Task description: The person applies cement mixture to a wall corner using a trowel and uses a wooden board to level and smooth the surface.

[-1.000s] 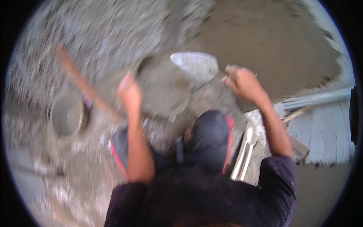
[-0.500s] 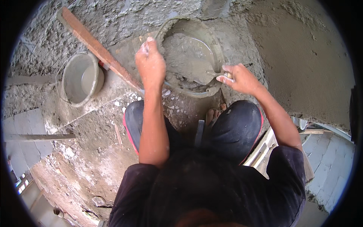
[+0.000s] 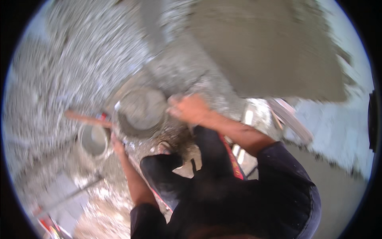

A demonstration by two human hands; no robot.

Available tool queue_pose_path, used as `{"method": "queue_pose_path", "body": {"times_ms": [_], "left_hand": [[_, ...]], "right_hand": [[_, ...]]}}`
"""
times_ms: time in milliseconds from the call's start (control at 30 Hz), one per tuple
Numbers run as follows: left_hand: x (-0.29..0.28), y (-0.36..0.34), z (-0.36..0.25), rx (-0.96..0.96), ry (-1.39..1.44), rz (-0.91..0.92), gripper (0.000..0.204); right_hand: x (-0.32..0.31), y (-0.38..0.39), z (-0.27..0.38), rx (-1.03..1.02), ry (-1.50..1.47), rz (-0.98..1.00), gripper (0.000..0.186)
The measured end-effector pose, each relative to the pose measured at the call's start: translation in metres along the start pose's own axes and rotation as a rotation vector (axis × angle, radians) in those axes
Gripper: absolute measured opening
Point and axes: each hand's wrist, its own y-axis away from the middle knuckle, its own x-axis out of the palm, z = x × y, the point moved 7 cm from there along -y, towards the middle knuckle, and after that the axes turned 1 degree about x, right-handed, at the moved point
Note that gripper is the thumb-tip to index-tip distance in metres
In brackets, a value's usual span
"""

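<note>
Mortar fills part of a round tub (image 3: 126, 126), and a pale grey shape inside it is blurred. At the tub's right rim is my right hand (image 3: 191, 108), its fingers curled round the handle end of a trowel, whose blade blends into the grey mortar. My left hand (image 3: 117, 145) is low beside the tub's left side, between it and a smaller bucket (image 3: 105, 148). Motion smears its fingers, so its grip is unclear. A reddish wooden board (image 3: 85, 118) lies behind the bucket, its near end by the tub.
A rough grey mortared wall (image 3: 79, 51) rises at the far left. Smooth wet plaster (image 3: 266, 47) covers a surface at the upper right. Wooden planks (image 3: 292, 119) lie right of my knees. A thin bar (image 3: 75, 195) lies at the lower left.
The whole view has shifted and turned, leaving the tub lower and further left. My left hand has gone from above the tub's left rim to low beside it. My right hand stays by the right rim.
</note>
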Motion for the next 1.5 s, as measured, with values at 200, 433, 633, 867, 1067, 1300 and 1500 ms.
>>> {"method": "queue_pose_path", "body": {"times_ms": [200, 433, 633, 867, 1067, 1300, 1500], "left_hand": [[-0.086, 0.135, 0.028, -0.186, -0.028, 0.024, 0.064], [-0.119, 0.296, 0.042, -0.487, -0.587, 0.482, 0.051], [-0.138, 0.296, -0.023, -0.367, -0.527, 0.482, 0.059], [-0.072, 0.326, -0.116, -0.250, -0.595, 0.701, 0.073], [-0.041, 0.406, -0.095, 0.300, -0.943, 0.895, 0.064], [-0.036, 0.426, -0.119, -0.018, -0.708, 0.822, 0.071], [-0.020, 0.445, -0.146, 0.048, -0.767, 0.794, 0.073]], "right_hand": [[-0.189, 0.150, 0.061, -0.156, -0.537, 0.052, 0.039], [-0.265, 0.386, -0.125, 1.071, -0.974, -0.885, 0.026], [-0.249, 0.526, -0.023, 1.018, -1.073, -0.940, 0.030], [-0.171, 0.447, 0.004, 1.060, -0.462, -0.374, 0.033], [-0.118, 0.323, 0.027, 0.624, -0.570, 0.010, 0.038], [-0.063, 0.185, 0.036, 0.320, -0.505, 0.258, 0.041], [-0.086, 0.106, 0.069, 0.066, -0.694, 0.218, 0.041]]}}
